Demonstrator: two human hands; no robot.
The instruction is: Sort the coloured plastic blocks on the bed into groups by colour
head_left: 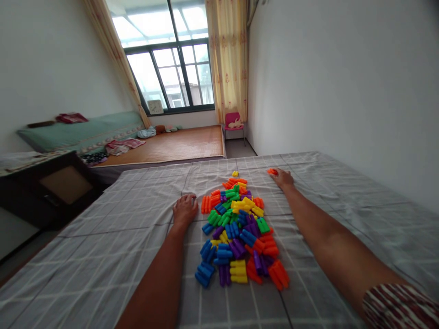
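A long pile of bullet-shaped plastic building blocks (pixel 236 219) in orange, yellow, green, blue and purple lies on a grey checked bed sheet (pixel 144 237). To the pile's left, my left hand (pixel 185 209) rests palm down on the sheet, fingers loosely apart and holding nothing. Past the far right side of the pile, my right hand (pixel 283 178) has its fingers on an orange building block (pixel 272 171) close to the sheet. A single yellow building block (pixel 235 173) lies at the pile's far end, between the two hands.
Beyond this bed is a second bed with a brown mat (pixel 185 144) and clothes (pixel 123 145) on it. A dark cabinet (pixel 65 183) stands at the left. A pink chair (pixel 233 121) is by the curtain, and a white wall (pixel 336 91) runs along the right.
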